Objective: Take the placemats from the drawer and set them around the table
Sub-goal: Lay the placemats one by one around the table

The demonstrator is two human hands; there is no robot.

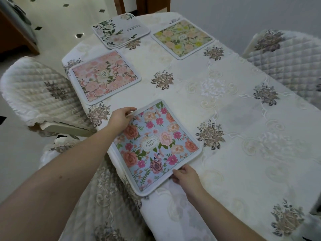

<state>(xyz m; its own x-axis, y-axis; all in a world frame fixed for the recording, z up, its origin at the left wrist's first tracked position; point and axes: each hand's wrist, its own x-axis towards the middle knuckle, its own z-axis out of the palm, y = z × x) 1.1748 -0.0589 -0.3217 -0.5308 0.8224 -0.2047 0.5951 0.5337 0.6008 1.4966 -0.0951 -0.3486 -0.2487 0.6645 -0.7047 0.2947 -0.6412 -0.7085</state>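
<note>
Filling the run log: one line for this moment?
step: placing blue placemat | left hand: holds far corner | right hand: holds near edge | three placemats already set

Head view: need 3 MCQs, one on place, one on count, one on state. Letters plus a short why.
1. Where does the blue placemat lie?
A. on the table's near left edge
B. on a chair seat
C. on the floor

2. How many placemats are on the table?
A. two
B. four
C. six

3. What is the left hand doing?
A. hanging idle
B. pinching the blue placemat's far corner
C. resting on the chair

Answers:
1 A, it overhangs the near left edge.
2 B: blue, pink placemat, yellow placemat, white placemat.
3 B, while the right hand holds the near edge.
</note>
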